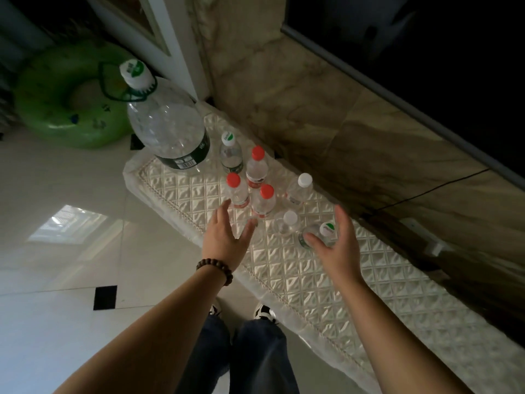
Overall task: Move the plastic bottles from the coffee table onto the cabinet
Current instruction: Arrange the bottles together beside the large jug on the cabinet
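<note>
Right hand (335,245), fingers spread, cups green-capped bottle (319,236) upright on quilted cabinet top (298,280); grip unclear. Left hand (224,234) open, empty, nearest red-capped bottle (237,191) just beyond fingertips, axis vertical.

Green swim ring (71,109) on pale tiled floor (56,223); dark screen (426,52), possibly TV, on marble wall (298,95).

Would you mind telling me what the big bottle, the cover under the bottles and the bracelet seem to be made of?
Big bottle: clear, glossy plastic, since the cover shows through its ribbed wall. Quilted cover: probably a satin-like fabric, shiny, with stitched diamond padding and a corded edge. Bracelet on the left wrist: dark round beads, matte, likely wood, though that is uncertain.
</note>
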